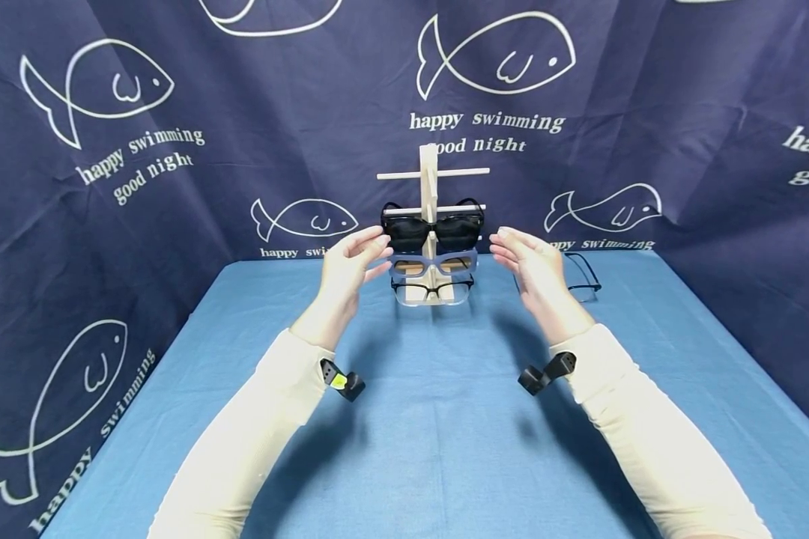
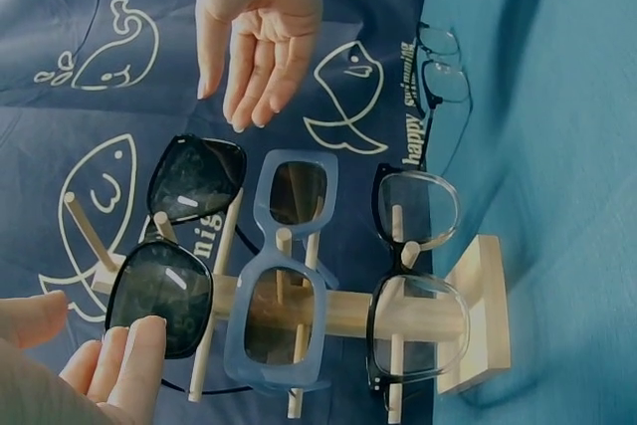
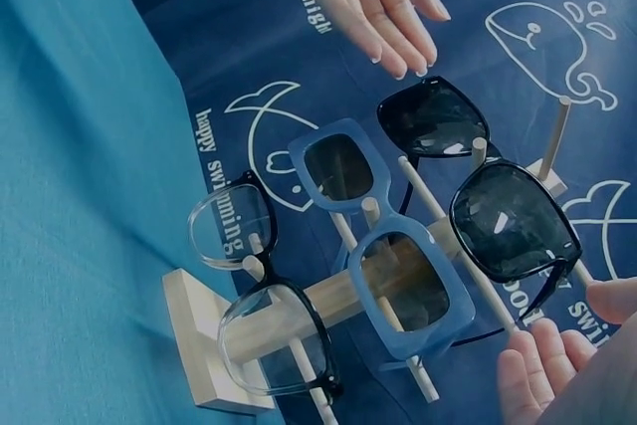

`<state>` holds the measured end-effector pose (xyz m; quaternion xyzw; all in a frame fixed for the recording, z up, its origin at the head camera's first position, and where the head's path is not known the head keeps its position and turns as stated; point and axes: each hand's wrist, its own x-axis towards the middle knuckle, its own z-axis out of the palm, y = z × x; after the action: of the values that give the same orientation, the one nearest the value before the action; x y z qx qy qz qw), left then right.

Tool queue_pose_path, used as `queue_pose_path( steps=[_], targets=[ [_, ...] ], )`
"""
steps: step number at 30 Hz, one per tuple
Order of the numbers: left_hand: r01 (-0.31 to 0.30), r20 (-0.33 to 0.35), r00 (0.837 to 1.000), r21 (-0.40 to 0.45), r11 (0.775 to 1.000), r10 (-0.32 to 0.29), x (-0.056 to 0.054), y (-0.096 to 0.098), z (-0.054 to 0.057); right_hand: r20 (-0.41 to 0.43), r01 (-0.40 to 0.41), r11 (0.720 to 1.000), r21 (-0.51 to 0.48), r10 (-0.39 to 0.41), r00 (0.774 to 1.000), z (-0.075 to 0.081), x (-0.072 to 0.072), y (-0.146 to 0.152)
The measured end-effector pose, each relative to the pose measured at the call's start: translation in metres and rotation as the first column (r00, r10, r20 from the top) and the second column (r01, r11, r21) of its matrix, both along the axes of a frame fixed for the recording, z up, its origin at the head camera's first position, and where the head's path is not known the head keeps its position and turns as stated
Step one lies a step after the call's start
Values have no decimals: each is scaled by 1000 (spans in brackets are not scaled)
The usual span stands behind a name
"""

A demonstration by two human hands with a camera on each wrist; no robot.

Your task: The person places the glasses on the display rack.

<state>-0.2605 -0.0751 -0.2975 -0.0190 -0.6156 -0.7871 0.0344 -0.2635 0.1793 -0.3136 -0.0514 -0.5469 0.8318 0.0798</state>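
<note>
Black sunglasses (image 1: 407,233) with dark lenses sit on a bar of a pale wooden display stand (image 1: 429,176). My left hand (image 1: 346,273) is at their left edge, its fingers loosely bent and the fingertips right by the lens. On the other side, my right hand (image 1: 538,271) is raised with relaxed fingers, a small gap from the right edge of the frame. Below the sunglasses hang blue-framed glasses (image 2: 264,320) with brown lenses. Lowest on the stand are clear-lensed glasses (image 2: 418,330) with a black upper rim.
Another pair of dark thin-framed glasses (image 1: 585,287) lies on the blue tablecloth (image 1: 438,419) at the back right, partly behind my right hand. A navy curtain (image 1: 310,142) with white fish drawings hangs close behind the stand. The stand's top bar (image 1: 464,172) sticks out to both sides.
</note>
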Motion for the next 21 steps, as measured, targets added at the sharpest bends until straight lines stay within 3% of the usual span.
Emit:
queue_pose_path(
  steps=[15, 21],
  targets=[
    [48, -33, 998, 22, 999, -47, 9, 11, 2, 48, 13, 999, 34, -15, 999, -2, 5, 6],
    [43, -13, 999, 15, 999, -43, 9, 12, 0, 44, 7, 999, 33, -9, 999, -4, 5, 7]
  ],
)
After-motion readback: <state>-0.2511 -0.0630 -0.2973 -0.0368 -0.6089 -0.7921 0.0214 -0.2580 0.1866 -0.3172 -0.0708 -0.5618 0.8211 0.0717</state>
